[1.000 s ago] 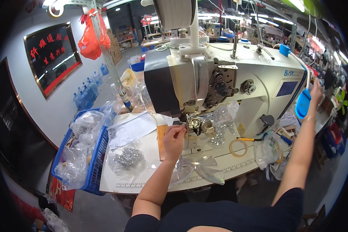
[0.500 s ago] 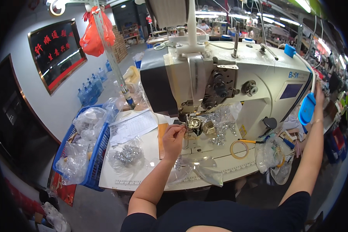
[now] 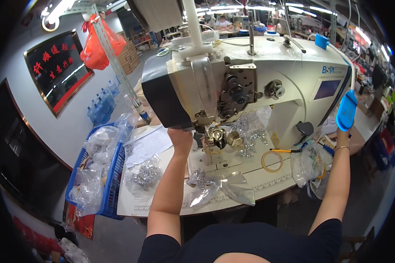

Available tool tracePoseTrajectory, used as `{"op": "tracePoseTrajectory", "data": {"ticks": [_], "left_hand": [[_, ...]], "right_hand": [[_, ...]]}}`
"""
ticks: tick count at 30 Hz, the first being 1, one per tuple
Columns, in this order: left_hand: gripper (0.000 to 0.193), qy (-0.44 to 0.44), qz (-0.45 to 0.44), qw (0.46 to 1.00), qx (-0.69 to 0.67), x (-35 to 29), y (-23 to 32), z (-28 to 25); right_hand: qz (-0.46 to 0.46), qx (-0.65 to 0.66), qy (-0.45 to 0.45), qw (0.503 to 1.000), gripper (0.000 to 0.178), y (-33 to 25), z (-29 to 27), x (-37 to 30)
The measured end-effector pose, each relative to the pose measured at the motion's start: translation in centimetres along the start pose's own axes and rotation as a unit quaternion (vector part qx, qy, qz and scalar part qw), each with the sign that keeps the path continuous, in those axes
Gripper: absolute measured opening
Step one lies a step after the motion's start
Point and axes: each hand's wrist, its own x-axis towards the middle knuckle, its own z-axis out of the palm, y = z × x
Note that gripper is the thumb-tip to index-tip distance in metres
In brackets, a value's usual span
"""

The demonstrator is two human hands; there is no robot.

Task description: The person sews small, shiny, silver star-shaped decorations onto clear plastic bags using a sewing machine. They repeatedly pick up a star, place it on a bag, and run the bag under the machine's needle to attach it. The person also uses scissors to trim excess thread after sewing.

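A large white sewing machine (image 3: 276, 57) with a dark grey head cover (image 3: 160, 94) stands before me. My left hand (image 3: 180, 137) reaches in at the lower left of that cover, which hides its fingers. Beside it, under the machine's head, are the needle area and round gold-coloured metal parts (image 3: 217, 135). Far to the right, my right hand (image 3: 342, 136) is largely covered by a blue lamp head (image 3: 346, 111) on a white flexible neck, so its fingers do not show. Whether either hand holds anything is hidden.
Clear bags of small shiny silver pieces (image 3: 144, 174) lie on the white table (image 3: 261, 177). A tape roll (image 3: 272, 161) and a yellow-handled tool (image 3: 285, 151) lie at right. Written sheets (image 3: 149, 147) lie left, beside a blue basket (image 3: 112, 188) of plastic bags.
My left hand has left the needle area and gone left, partly behind the machine head. My right hand has come nearer, down behind the blue lamp head. The view has shifted slightly.
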Motion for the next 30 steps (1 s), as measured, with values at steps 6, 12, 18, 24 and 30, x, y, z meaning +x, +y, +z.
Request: {"op": "tracePoseTrajectory", "data": {"ticks": [6, 12, 18, 24, 30], "left_hand": [[0.032, -0.341, -0.230, 0.844, -0.344, -0.4, 0.5, -1.9], [0.030, -0.345, -0.203, 0.886, -0.233, 0.0, 1.8, -2.1], [0.017, -0.199, -0.017, 0.978, -0.052, -1.6, 1.2, -1.6], [0.009, -0.160, 0.096, 0.967, 0.171, -2.7, -1.7, -1.3], [0.016, -0.263, -0.189, 0.911, -0.257, -1.8, 2.6, -2.1]], "right_hand": [[0.039, 0.026, 0.039, 0.998, 0.019, -1.7, 1.1, -9.8], [0.042, 0.045, -0.016, 0.998, 0.013, -3.9, 3.3, -18.5], [0.007, 0.002, -0.106, 0.994, 0.016, -4.5, 5.4, -26.5], [0.409, 0.130, -0.357, 0.830, 0.026, -4.9, 11.9, -35.1], [0.461, 0.180, -0.361, 0.791, 0.027, -4.0, 15.4, -36.2]]}}
